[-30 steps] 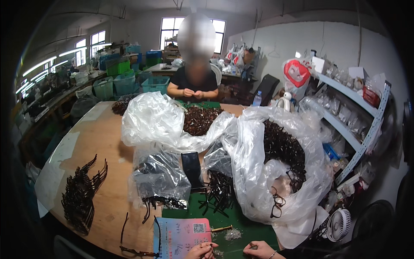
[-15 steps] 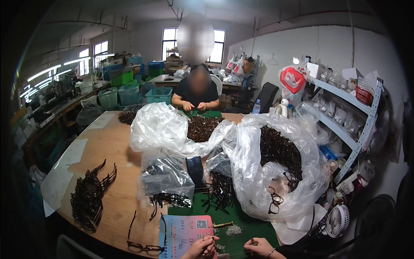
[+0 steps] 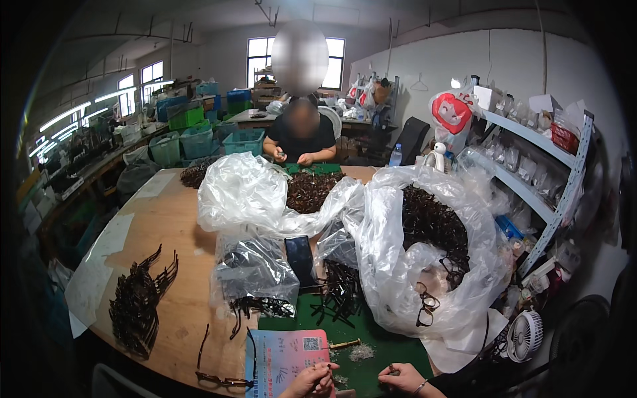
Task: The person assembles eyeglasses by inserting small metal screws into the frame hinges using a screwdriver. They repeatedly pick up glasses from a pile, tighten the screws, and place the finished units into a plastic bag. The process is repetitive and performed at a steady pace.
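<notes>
At the lower edge my left hand [image 3: 313,381] is closed in a pinch over a pink and blue printed sheet [image 3: 275,355]. To its right, my right hand [image 3: 405,379] is also closed, thumb against fingers, above the green mat [image 3: 391,341]. Whatever either hand pinches is too small to make out. Just beyond them lies a thin tool with a yellowish handle [image 3: 345,344], perhaps a screwdriver. Beside it is a small heap of clear bits [image 3: 361,352]. A dark pair of glasses [image 3: 224,381] rests left of the sheet.
Large clear plastic bags [image 3: 378,265] hold many dark glasses frames. Dark temple pieces [image 3: 338,288] lie beyond the mat, and stacked frames [image 3: 136,305] stand at left. A co-worker [image 3: 302,136] sits opposite. A small white fan [image 3: 524,335] and a metal shelf [image 3: 531,199] are at right.
The view has shifted slightly. My two hands keep nearly the same pinched pose and place. Across the table, the co-worker's hands have moved a little.
</notes>
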A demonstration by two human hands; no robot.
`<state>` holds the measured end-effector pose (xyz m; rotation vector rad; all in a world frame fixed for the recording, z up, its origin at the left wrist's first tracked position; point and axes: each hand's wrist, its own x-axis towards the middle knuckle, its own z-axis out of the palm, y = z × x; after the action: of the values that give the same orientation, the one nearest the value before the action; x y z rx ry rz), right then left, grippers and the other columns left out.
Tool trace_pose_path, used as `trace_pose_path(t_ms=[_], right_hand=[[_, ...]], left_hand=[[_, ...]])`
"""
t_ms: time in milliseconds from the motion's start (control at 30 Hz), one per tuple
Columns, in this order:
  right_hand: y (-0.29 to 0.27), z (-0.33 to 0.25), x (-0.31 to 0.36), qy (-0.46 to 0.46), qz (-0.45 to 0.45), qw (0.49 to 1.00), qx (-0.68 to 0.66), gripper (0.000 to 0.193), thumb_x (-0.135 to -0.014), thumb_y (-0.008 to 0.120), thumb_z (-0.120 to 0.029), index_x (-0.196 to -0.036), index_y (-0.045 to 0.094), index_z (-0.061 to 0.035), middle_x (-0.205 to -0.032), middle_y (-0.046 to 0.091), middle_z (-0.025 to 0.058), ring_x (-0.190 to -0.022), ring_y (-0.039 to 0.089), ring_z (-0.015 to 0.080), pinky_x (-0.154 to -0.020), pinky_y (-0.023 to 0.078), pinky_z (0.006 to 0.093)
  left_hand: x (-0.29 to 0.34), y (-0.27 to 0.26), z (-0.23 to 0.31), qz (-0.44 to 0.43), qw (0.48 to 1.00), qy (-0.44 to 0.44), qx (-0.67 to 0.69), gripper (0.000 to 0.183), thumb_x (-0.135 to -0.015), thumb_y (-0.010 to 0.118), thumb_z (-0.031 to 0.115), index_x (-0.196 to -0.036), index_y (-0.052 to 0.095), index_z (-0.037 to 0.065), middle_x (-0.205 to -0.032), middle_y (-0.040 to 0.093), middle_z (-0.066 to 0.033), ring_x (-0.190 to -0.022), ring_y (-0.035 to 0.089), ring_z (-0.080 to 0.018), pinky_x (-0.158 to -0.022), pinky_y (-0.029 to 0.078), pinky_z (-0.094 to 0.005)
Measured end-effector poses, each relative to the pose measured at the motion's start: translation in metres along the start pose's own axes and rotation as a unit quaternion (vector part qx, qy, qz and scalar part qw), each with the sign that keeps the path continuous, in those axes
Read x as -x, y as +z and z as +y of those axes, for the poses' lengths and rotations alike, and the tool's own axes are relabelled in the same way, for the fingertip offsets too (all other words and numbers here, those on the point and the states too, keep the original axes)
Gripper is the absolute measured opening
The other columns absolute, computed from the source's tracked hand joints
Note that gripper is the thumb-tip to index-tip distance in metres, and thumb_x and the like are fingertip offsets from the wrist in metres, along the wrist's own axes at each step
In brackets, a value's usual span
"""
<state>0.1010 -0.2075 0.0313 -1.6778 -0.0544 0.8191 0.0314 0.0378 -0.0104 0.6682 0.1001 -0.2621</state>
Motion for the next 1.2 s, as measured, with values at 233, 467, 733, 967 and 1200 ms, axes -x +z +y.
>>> trace_pose_path(t_ms=[233, 467, 733, 967, 1200], right_hand=[[-0.004, -0.003, 0.0, 0.009, 0.01, 1.0, -0.001, 0.017, -0.08, 0.069, -0.013, -0.088, 0.062, -0.0003, -0.073, 0.063, 0.0043, -0.056, 0.056, 0.0088, -0.053, 0.045, 0.0213], [-0.003, -0.002, -0.001, -0.009, 0.006, 1.0, 0.003, 0.018, -0.08, 0.069, -0.013, -0.089, 0.061, -0.0005, -0.072, 0.062, 0.0037, -0.056, 0.055, 0.0085, -0.052, 0.044, 0.021], [-0.004, -0.003, 0.0, -0.012, 0.009, 1.0, -0.005, 0.018, -0.079, 0.069, -0.013, -0.089, 0.061, -0.0003, -0.071, 0.061, 0.0029, -0.056, 0.055, 0.008, -0.051, 0.043, 0.0206], [-0.004, 0.0, 0.001, -0.032, 0.002, 0.999, 0.008, 0.017, -0.079, 0.069, -0.013, -0.088, 0.061, -0.0002, -0.071, 0.062, 0.0028, -0.056, 0.054, 0.0068, -0.052, 0.043, 0.02], [0.013, -0.009, 0.01, -0.113, 0.011, 0.985, 0.133, 0.018, -0.08, 0.069, -0.015, -0.084, 0.061, 0.0004, -0.07, 0.061, 0.0011, -0.06, 0.054, 0.0053, -0.055, 0.043, 0.0197]], left_hand=[[-0.003, 0.0, 0.0, -0.01, 1.0, -0.002, 0.007, 0.021, -0.093, 0.047, 0.021, -0.105, 0.055, 0.005, -0.05, 0.038, 0.0015, -0.036, 0.031, -0.0068, -0.033, 0.025, -0.0208], [-0.001, 0.002, 0.001, 0.024, 0.999, -0.014, 0.021, 0.02, -0.093, 0.048, 0.02, -0.105, 0.055, 0.005, -0.049, 0.038, 0.0013, -0.036, 0.031, -0.0071, -0.032, 0.025, -0.0203], [-0.002, 0.006, 0.004, 0.023, 0.999, -0.025, 0.027, 0.019, -0.093, 0.048, 0.019, -0.104, 0.055, 0.005, -0.051, 0.04, 0.0009, -0.036, 0.033, -0.0074, -0.031, 0.026, -0.0202], [0.001, 0.009, -0.002, 0.07, 0.997, -0.015, 0.013, 0.021, -0.092, 0.051, 0.019, -0.108, 0.053, 0.006, -0.059, 0.047, 0.0013, -0.038, 0.034, -0.0059, -0.032, 0.026, -0.0191], [0.015, 0.054, 0.004, 0.095, 0.984, -0.069, -0.135, 0.022, -0.092, 0.052, 0.017, -0.111, 0.053, 0.007, -0.073, 0.06, -0.0024, -0.042, 0.035, -0.0033, -0.038, 0.027, -0.0169]])
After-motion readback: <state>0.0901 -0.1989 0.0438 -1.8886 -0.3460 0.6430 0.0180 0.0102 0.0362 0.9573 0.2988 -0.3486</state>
